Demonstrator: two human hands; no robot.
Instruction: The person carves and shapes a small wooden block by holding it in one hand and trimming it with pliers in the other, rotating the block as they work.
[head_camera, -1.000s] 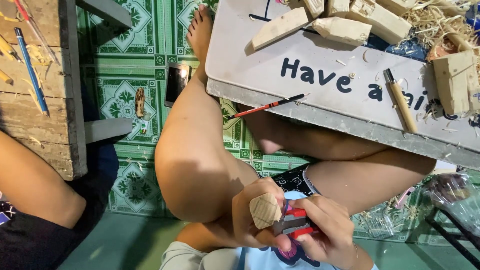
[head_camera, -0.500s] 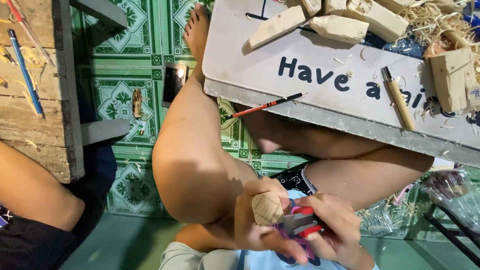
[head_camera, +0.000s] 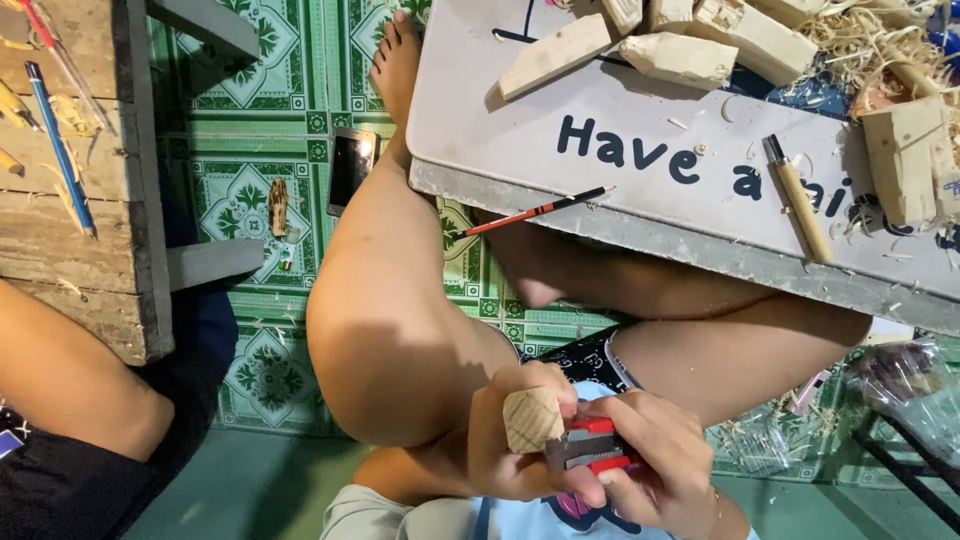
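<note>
Carving is the step judged to be in hand, and it is carried out low over the lap, well apart from the large grey surface (head_camera: 640, 190) that fills the upper right of the view. Along the far edge of that surface several pale rough-cut wood blocks (head_camera: 680, 55) are laid, with curled shavings (head_camera: 860, 40) heaped at its far right corner; a wooden-handled carving tool (head_camera: 800, 200) is rested near its right end, and a red pencil (head_camera: 535, 212) is left overhanging its near edge. A darker wooden bench (head_camera: 70, 200) with a blue pencil (head_camera: 60, 150) is seen at the left, another person's arm (head_camera: 70, 380) just below it. On the green tiled floor (head_camera: 250, 200) a dark phone (head_camera: 350, 165) is lying. The small rounded wood piece (head_camera: 532, 420) is enclosed by the left hand (head_camera: 510, 450), whose grip is curled tight about it so that only its cut end shows. Just beside it, touching or nearly so, a red-and-grey utility knife (head_camera: 590, 445) is clasped firmly in the right hand (head_camera: 665, 470); its blade tip cannot be made out. The next stroke is judged to call for a steady hold and a shallow cut directed away from the left fingers.
</note>
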